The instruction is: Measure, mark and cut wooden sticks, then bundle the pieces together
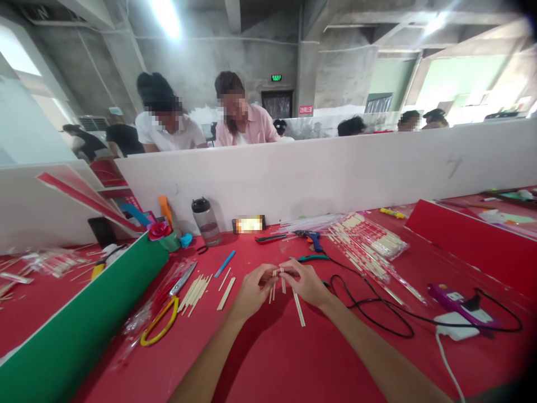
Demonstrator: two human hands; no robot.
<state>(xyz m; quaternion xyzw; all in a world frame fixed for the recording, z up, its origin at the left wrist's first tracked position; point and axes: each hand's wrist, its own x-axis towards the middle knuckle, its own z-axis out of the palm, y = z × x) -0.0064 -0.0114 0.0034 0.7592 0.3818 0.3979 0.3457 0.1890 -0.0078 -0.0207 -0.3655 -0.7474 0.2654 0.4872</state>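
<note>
Through the head-worn camera I look down, from my distant post, on a red surface [289, 369] where a person's two bare hands meet near the middle of the view. The left hand [254, 288] and the right hand [308, 284] face each other, tips almost together, and the fingers of both are closed in a pinch on thin pale sticks [299, 310]. The fingers partly cover the place where these sticks come together, so I cannot tell whether they are joined there or merely held side by side.

The relation I attend to most is this: the held sticks lie directly between the hands, far ends at the fingertips, long axes running back toward the wearer. The longest pair slants slightly rightward at its near end and sits closest to the right hand; shorter pieces point down in the middle and beside the left hand.

Well to the left, and so nearer the left hand, I see a small loose bunch [226, 294] of sticks and, farther left, a larger loose group [195, 294]. Both point away from the wearer, far ends leaning right. A yellow-handled cutting tool [183, 279] lies beside the larger group. Beyond the right hand are a green-handled tool [314, 258], a blue glue gun [312, 239] and, farther right, packaged sticks [373, 238].
</note>
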